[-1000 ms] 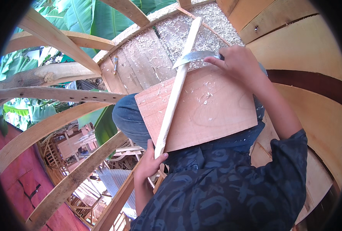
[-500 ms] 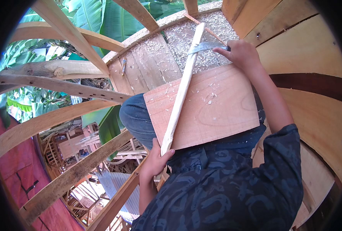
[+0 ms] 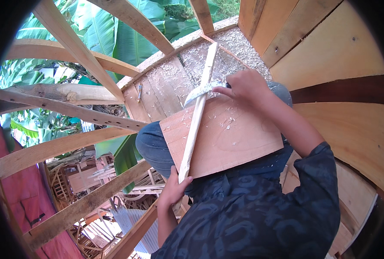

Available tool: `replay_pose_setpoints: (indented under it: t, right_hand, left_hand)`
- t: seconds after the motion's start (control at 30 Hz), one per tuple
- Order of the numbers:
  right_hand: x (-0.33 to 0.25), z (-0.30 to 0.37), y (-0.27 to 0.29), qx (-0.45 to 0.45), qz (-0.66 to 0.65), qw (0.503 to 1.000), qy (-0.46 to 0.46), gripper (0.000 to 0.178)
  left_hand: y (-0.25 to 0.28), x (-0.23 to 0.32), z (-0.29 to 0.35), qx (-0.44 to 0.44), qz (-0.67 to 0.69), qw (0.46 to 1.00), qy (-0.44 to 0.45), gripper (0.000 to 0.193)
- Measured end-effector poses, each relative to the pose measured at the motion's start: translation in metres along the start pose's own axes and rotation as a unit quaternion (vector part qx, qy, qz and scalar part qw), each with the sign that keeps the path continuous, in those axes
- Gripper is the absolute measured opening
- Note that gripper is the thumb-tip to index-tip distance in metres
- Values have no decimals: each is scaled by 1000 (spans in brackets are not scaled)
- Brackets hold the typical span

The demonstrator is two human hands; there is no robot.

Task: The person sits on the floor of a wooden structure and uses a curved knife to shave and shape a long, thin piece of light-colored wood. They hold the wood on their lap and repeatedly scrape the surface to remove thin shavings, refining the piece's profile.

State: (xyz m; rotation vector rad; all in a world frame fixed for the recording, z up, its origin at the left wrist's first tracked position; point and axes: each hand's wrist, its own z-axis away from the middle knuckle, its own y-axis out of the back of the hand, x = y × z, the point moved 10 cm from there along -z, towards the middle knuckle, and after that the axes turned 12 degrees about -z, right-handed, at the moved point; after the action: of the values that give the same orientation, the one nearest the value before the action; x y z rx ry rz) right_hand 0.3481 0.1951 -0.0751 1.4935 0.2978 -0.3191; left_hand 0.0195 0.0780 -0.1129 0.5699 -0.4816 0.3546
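My left hand is closed around the near end of a pale, whittled wooden stick, low by my waist. The stick slants away from me across a flat wooden board that lies over my lap. My right hand grips a knife by its dark handle, most of which my fingers hide. The broad, curved blade of the knife lies across the stick, a little beyond its middle, with its tip pointing left. A few shavings are scattered on the board.
Curly shavings cover the plank floor ahead. A small pen-like object lies at its left. Curved wooden ribs with open gaps stand on the left, above stacked timber below. A plank wall rises on the right.
My right hand has drawn the knife toward me along the stick, and the blade now tilts down to the left. My left hand keeps its hold. The view has shifted slightly.
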Motion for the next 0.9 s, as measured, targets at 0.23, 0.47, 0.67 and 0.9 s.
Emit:
replay_pose_setpoints:
  t: [0.23,0.47,0.67,0.9]
  right_hand:
    - [54,-17,19,32,0,996,-87,84]
    - [64,-17,27,38,23,996,-78,80]
    - [35,-2,22,-1,20,999,-44,79]
    - [16,2,19,-23,-20,999,-35,71]
  left_hand:
    - [-1,6,-2,-5,-2,1000,11,66]
    - [2,9,-5,9,-16,999,-44,66]
    - [1,5,-4,1,-15,998,-54,65]
    - [3,3,-8,-29,9,999,-15,67]
